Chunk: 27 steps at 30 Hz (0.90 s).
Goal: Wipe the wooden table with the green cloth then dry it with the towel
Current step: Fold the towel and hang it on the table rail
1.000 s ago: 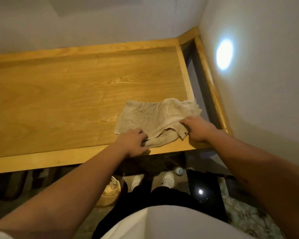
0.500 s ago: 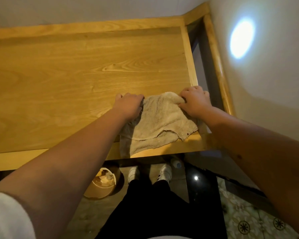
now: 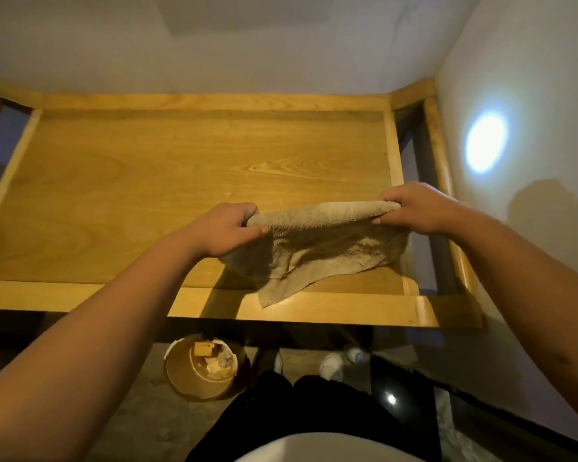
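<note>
A beige towel [image 3: 317, 248] is lifted above the near right part of the wooden table [image 3: 154, 181]. My left hand [image 3: 224, 228] grips its left end and my right hand [image 3: 414, 208] grips its right end, stretching a folded top edge between them. The rest of the towel hangs down, and its lowest corner rests on the table's front rail. No green cloth is in view.
The table has raised wooden rails on all sides and stands in a corner, with white walls behind and to the right. On the floor below the front edge sits a round bin [image 3: 201, 371] with scraps. My shoes [image 3: 331, 365] show beside it.
Both hands have lifted the towel off the table and pulled its ends apart, from lying flat to hanging stretched between them. The view has tilted up and back.
</note>
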Tool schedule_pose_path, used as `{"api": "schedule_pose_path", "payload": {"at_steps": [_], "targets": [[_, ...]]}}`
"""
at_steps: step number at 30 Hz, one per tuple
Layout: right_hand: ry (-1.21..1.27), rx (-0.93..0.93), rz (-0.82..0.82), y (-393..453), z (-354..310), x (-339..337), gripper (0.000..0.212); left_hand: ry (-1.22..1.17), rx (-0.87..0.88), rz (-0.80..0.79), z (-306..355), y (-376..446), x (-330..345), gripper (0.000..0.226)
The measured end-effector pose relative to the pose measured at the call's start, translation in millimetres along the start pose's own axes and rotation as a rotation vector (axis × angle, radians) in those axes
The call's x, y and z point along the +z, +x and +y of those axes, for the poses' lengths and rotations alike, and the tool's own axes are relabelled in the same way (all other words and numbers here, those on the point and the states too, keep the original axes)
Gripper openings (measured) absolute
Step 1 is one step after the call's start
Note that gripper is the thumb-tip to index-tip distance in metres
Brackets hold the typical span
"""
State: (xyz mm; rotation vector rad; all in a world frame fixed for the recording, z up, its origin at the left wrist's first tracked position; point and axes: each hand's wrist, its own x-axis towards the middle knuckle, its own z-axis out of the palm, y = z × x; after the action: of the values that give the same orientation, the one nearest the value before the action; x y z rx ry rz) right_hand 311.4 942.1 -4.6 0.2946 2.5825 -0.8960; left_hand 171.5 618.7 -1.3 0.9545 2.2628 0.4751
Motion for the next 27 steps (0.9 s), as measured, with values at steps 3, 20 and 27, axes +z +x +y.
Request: {"api": "schedule_pose_path", "payload": {"at_steps": [3,20,27], "targets": [[-0.01,-0.093,-0.035,1,-31,-15,0.008,-0.062,-0.04,0.076,-4,-34,-11,0.014],[0.127,-0.556,-0.333,1,-230,59,0.016,-0.063,-0.569,0.567,-32,-295,33,0.022],[-0.086,-0.744,-0.243,-7,-321,140,0.028,-0.289,-0.729,0.776,-72,-412,77,0.024]]}}
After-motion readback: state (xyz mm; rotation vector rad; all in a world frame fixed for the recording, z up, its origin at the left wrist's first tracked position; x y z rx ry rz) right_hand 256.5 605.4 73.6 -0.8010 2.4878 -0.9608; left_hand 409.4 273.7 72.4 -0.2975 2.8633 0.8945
